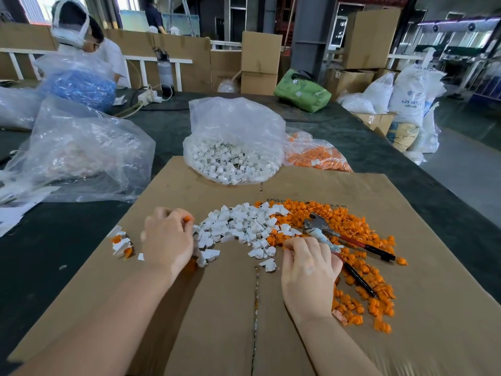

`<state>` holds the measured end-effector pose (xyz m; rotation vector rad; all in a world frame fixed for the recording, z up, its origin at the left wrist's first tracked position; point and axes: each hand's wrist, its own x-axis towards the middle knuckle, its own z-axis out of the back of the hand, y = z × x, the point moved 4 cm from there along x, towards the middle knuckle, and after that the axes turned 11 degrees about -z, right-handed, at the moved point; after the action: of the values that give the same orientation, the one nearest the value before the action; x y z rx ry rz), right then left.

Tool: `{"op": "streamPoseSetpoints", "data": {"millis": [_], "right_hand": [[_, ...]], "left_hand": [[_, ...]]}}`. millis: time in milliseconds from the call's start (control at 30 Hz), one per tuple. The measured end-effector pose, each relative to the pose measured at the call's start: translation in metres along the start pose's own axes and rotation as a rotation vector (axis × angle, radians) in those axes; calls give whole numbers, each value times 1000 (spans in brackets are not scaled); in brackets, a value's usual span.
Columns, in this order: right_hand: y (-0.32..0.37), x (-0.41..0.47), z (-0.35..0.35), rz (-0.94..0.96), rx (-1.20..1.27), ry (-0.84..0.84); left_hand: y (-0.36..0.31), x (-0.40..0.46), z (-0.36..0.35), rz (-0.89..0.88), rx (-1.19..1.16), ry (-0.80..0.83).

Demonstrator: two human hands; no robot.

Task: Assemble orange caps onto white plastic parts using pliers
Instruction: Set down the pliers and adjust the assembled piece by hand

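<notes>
A heap of white plastic parts [244, 226] lies in the middle of a flat cardboard sheet [406, 321], with a wide spread of orange caps [349, 221] to its right. My left hand [166, 240] hovers at the heap's left edge and pinches an orange cap [187, 219] between its fingertips. My right hand [309, 270] rests at the seam of the two piles, fingers curled onto caps beside the pliers [339, 240], whose red and black handles lie spread on the caps. A few assembled white-and-orange pieces [122, 244] sit at the far left.
An open clear bag of white parts [230, 158] and a bag of orange caps [317, 154] stand behind the cardboard. Crumpled clear bags [81, 153] lie at the left. A person [81, 36] in a mask sits at the back left, with boxes and sacks behind.
</notes>
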<state>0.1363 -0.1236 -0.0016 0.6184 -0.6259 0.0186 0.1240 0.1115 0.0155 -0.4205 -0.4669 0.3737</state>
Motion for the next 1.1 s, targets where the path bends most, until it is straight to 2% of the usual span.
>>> {"op": "streamPoseSetpoints", "data": {"millis": [100, 300, 367, 433, 500, 600, 867, 967, 1100], "right_hand": [[-1, 0, -1, -14, -31, -6], [-4, 0, -4, -41, -115, -8], [-4, 0, -5, -41, -131, -14], [-4, 0, -6, -36, -156, -22], [-4, 0, -7, -27, -189, -17], [-3, 1, -10, -21, -244, 19], [-6, 3, -15, -85, -241, 123], [-9, 4, -18, -111, -242, 203], [-8, 3, -18, -108, -238, 205]], "left_hand": [[8, 1, 0, -5, 127, 26], [4, -3, -3, 18, 141, -3], [-6, -6, -2, -58, 83, -80], [-24, -11, -5, -213, -105, -90], [-45, -22, -15, -351, -283, 22], [-66, -37, -36, -451, -322, 151], [-70, -45, -58, -390, -365, 214], [-70, -47, -57, -407, -369, 198], [-72, -51, -55, -464, -411, 181]]}}
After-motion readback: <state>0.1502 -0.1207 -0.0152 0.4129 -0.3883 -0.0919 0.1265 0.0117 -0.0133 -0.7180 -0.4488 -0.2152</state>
